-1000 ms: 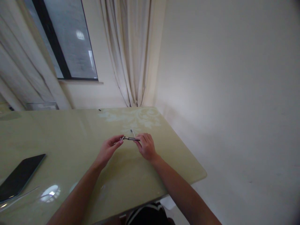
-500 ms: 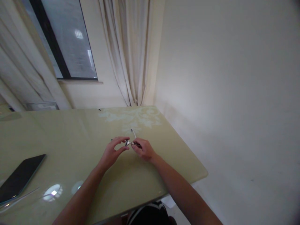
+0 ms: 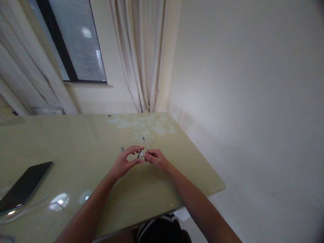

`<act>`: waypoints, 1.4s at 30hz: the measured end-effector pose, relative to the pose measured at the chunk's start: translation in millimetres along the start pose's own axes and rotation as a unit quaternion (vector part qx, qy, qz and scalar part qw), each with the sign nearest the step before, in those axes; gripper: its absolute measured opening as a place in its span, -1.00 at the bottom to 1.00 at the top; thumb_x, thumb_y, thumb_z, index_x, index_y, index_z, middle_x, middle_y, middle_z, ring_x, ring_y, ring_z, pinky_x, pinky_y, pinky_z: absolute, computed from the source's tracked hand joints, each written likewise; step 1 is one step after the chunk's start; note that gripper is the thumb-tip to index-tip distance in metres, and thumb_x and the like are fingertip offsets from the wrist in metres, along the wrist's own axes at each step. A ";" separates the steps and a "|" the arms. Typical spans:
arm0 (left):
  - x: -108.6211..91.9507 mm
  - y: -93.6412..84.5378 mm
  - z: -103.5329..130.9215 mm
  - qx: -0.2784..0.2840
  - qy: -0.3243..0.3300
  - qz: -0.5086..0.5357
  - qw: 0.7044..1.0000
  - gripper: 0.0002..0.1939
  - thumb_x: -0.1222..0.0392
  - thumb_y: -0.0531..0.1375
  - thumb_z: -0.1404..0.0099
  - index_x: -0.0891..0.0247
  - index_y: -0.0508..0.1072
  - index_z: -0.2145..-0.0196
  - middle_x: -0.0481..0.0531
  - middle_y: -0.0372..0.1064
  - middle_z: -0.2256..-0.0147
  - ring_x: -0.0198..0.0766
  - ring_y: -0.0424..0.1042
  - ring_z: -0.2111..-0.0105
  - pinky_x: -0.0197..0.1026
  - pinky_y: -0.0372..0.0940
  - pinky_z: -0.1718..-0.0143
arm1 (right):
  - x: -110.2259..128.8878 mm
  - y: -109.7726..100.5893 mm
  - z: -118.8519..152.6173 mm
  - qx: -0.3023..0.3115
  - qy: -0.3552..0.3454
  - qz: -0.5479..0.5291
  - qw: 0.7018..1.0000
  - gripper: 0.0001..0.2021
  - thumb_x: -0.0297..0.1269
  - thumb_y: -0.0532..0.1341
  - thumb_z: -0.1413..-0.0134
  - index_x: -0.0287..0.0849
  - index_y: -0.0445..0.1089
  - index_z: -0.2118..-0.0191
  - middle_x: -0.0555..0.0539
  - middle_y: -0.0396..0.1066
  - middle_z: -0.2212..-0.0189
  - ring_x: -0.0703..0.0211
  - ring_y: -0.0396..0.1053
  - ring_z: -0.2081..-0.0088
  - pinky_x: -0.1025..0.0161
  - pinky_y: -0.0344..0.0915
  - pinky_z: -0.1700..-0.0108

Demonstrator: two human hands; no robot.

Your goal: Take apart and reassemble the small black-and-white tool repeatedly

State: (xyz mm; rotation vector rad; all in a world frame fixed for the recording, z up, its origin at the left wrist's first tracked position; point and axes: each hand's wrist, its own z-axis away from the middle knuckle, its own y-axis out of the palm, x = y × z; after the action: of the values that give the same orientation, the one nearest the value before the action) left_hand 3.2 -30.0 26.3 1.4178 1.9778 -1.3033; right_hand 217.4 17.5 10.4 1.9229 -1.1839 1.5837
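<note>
Over the table's right part, both of my hands meet at a small T-shaped silver-and-black tool (image 3: 141,154), whose exact kind I cannot make out. My left hand (image 3: 123,163) holds its dark crossbar between thumb and fingertips, one at each end. The fingers of my right hand (image 3: 157,159) are pinched round the other end, which they hide. Just beyond the right fingers lies a thin white stick (image 3: 146,144) with a dark tip; its near end is covered. A small dark-greenish object (image 3: 122,149) shows behind my left hand.
A black tablet-like slab (image 3: 26,184) lies on the glossy pale-green table (image 3: 76,148) at left, with a thin white cable (image 3: 24,212) beside it. A tiny black piece (image 3: 109,115) is near the far edge. A wall (image 3: 248,111) borders the right side.
The crossbar now leans more. My right fingers have closed further over the tool, hiding the dark part seen before. The whole view has shifted slightly.
</note>
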 end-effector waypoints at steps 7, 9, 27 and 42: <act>-4.5 1.0 -2.4 -0.013 -0.019 0.019 1.000 -0.59 -0.08 0.40 -0.17 0.10 0.60 0.06 0.07 0.53 0.13 -0.16 0.44 0.21 -0.11 0.38 0.12 | 4.2 0.9 -1.0 -0.009 0.018 -0.001 1.000 -0.52 0.16 0.24 -0.17 -0.21 0.43 0.48 0.10 0.19 0.65 0.32 0.12 0.56 0.33 0.02 0.46; -4.3 1.4 -2.6 -0.012 -0.023 0.033 0.999 -0.59 -0.07 0.41 -0.16 0.11 0.60 0.07 0.07 0.52 0.13 -0.16 0.43 0.22 -0.12 0.37 0.12 | 5.3 1.4 -1.0 -0.012 0.019 -0.004 1.000 -0.51 0.17 0.25 -0.16 -0.21 0.43 0.48 0.09 0.19 0.65 0.32 0.11 0.56 0.32 0.02 0.46; 7.2 9.0 1.0 -0.027 -0.063 0.116 0.991 -0.58 0.02 0.43 -0.14 0.12 0.60 0.04 0.10 0.51 0.11 -0.10 0.45 0.12 -0.10 0.34 0.08 | 7.6 5.4 -0.9 -0.046 0.008 -0.018 0.999 -0.54 0.13 0.29 -0.11 -0.22 0.46 0.50 0.08 0.23 0.64 0.34 0.13 0.56 0.33 0.02 0.46; 10.4 9.6 3.1 -0.039 -0.061 0.130 0.989 -0.57 0.07 0.43 -0.17 0.13 0.60 -0.01 0.08 0.49 0.13 -0.16 0.43 0.16 -0.14 0.31 0.08 | 3.8 3.7 -3.6 -0.037 0.003 -0.032 0.999 -0.56 0.09 0.30 -0.13 -0.23 0.47 0.51 0.10 0.21 0.67 0.35 0.11 0.58 0.34 -0.01 0.49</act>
State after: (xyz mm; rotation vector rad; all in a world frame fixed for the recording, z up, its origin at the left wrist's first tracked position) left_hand 6.8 -26.5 12.7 1.4639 1.6828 -1.1538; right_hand 212.3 16.7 14.2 1.8893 -1.1512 1.4904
